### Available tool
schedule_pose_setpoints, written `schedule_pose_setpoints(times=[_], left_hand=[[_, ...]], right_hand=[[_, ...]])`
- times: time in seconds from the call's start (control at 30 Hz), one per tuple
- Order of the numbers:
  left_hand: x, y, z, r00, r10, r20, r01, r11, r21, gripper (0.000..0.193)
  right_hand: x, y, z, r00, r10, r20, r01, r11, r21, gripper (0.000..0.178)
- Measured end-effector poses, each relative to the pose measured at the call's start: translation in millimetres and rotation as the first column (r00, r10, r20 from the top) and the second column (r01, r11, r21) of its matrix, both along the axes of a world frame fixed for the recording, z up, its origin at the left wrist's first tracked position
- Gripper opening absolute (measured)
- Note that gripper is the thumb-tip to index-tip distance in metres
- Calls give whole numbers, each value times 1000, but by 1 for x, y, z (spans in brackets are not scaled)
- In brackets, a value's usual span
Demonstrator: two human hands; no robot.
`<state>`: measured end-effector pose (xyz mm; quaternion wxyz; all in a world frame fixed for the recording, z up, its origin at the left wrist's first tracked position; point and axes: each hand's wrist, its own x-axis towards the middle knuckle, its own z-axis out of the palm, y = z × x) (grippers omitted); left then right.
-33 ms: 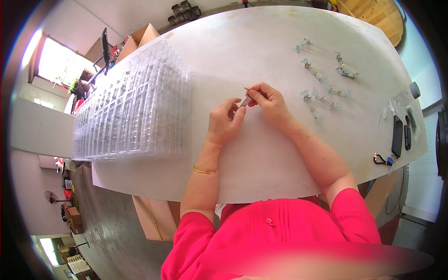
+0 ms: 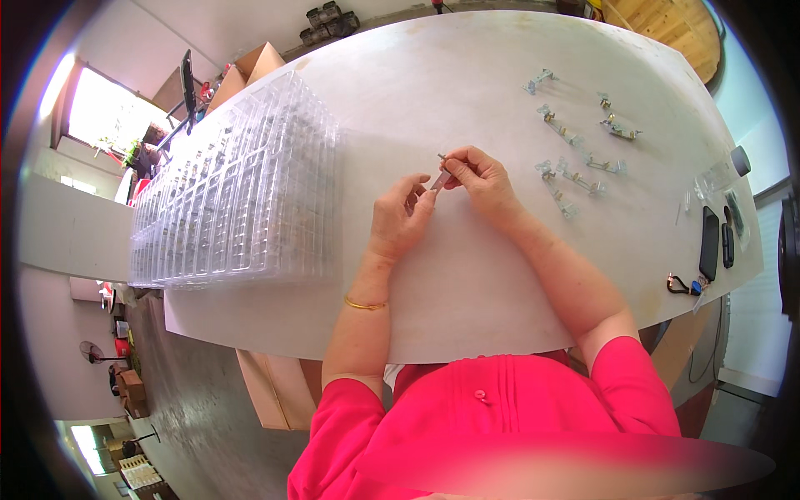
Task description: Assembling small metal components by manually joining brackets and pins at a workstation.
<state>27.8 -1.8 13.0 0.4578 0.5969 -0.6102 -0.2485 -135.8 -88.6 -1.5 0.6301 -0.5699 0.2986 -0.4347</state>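
Small, grey, elongated metal part (image 2: 440,181): position at your hands

Your right hand (image 2: 485,185) is clamped on the part, pinching its upper portion between thumb and fingers. Your left hand (image 2: 400,221) is at the lower end, fingers curved and thumb extended toward the part; whether its grip is closed cannot be told. The part is tilted, in front of you and above the white, smooth-topped table (image 2: 450,92). Your left wrist carries a thin gold-coloured bangle (image 2: 367,305).

To your left, near the left hand, stands a tall stack of clear plastic compartmented trays (image 2: 242,192); small contents show through the walls, too indistinct to identify.

To your right, well apart from the right hand, silver-and-brass-coloured metal assemblies (image 2: 620,129) lie scattered. Farther right, near the table edge, are a transparent plastic container with a dark cap (image 2: 715,178), a black oblong object (image 2: 709,242) and a black looped cord (image 2: 677,285).
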Motion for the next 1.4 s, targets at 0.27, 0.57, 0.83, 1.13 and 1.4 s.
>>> schedule_pose_setpoints(times=[0.27,0.57,0.83,1.13,1.4], left_hand=[[0,1,17,874,-176,-453,269,951,150,37],[7,-4,2,905,-58,-422,128,982,139,40],[9,-13,-16,894,-90,-439,84,996,-33,45],[2,-8,-7,994,-15,-104,14,1000,-19,43],[6,-7,-4,947,102,-306,-77,993,92,35]], right_hand=[[2,-4,-4,995,13,101,-12,1000,-19,11],[3,6,3,973,-179,-146,150,970,-191,11],[1,19,13,944,-195,-268,65,902,-428,8],[-2,15,10,927,-218,-306,8,826,-564,8],[-2,20,12,891,-149,-429,-72,887,-457,7]])
